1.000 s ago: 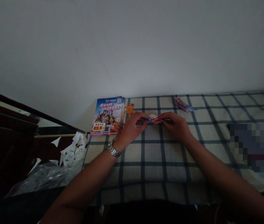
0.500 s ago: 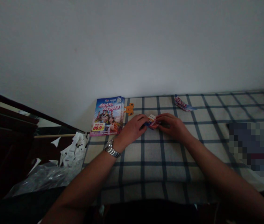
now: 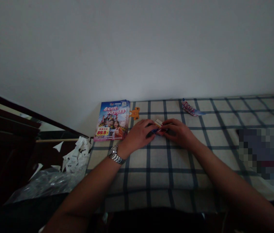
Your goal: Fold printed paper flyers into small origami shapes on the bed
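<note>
Checked cloth (image 3: 166, 161) is covering the table, and both arms are stretching forward over it, palms down. A small folded paper (image 3: 159, 127) is sitting on the cloth between the left hand (image 3: 139, 134) and the right hand (image 3: 179, 132). Both hands are pinching it, one from each side. Torn white scraps (image 3: 75, 158) are lying off the left edge. Farther back, a stack of bright flyers (image 3: 112, 120) is lying near the left hand, an orange paper shape (image 3: 134, 113) is just beside it, and a white wall (image 3: 137, 48) is standing behind.
</note>
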Tool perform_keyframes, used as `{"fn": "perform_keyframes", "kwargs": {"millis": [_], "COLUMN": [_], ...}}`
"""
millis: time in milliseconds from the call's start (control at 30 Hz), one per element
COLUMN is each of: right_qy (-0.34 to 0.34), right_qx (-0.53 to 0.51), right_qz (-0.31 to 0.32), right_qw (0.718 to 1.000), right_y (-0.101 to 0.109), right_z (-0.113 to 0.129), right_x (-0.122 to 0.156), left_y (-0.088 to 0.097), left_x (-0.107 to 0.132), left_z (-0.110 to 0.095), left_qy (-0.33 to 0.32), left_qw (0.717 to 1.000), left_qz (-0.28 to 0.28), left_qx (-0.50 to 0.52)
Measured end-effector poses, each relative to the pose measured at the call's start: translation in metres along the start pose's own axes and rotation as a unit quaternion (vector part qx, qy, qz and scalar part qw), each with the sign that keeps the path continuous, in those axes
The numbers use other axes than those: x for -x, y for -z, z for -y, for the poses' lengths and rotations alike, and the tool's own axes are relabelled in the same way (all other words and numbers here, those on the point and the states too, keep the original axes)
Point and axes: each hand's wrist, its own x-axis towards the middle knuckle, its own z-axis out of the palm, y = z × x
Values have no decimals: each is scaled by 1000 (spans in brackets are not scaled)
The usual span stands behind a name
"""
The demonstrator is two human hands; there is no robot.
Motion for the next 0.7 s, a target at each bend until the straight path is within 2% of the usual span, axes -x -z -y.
{"fn": "perform_keyframes", "kwargs": {"millis": [367, 700], "right_qy": [12, 13], "right_qx": [18, 22], "right_qz": [15, 33], "right_qw": [1000, 999], "right_y": [-1, 2], "right_z": [-4, -3], "right_x": [1, 0], "left_y": [-1, -1], "left_x": [1, 1], "left_z": [1, 0], "left_qy": [-2, -3], "left_qw": [1000, 1000], "left_qz": [-7, -7], "left_qx": [14, -21]}}
